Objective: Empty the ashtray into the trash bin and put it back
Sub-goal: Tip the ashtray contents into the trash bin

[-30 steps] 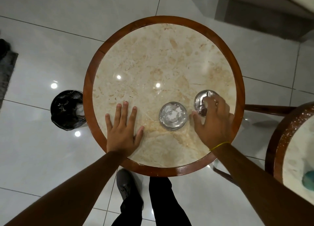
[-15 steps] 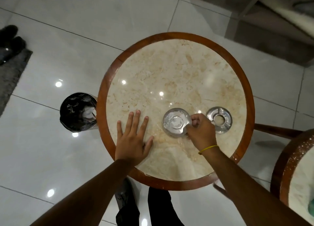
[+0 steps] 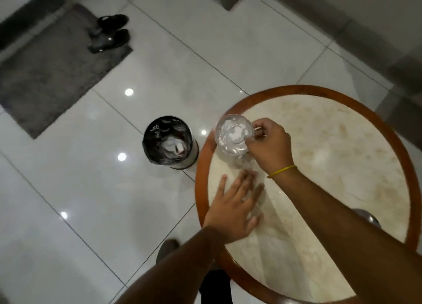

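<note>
Carrying the glass ashtray (image 3: 234,134) toward the trash bin (image 3: 170,142) is the step in hand, and doing it well turns on keeping the dish level until it is past the wooden rim of the counter (image 3: 202,178). The right hand (image 3: 269,147) has its fingers (image 3: 252,141) pinched on the right edge of the ashtray, which sits above the counter's left edge, with white ash showing inside; whether it is fully lifted or skimming the marble I cannot tell through the blur. The left hand (image 3: 233,209) lies flat and released on the counter near the person, holding nothing, which looks like a useful brace while leaning left. The bin stands on the tiled floor just left of the counter, open-topped and lined in black, with pale rubbish already inside. A one-sided grip on smooth glass could slip, so a firm pinch is needed, and tipping should probably wait until the dish is low over the bin's mouth, so fine ash does not drift onto the floor.
</note>
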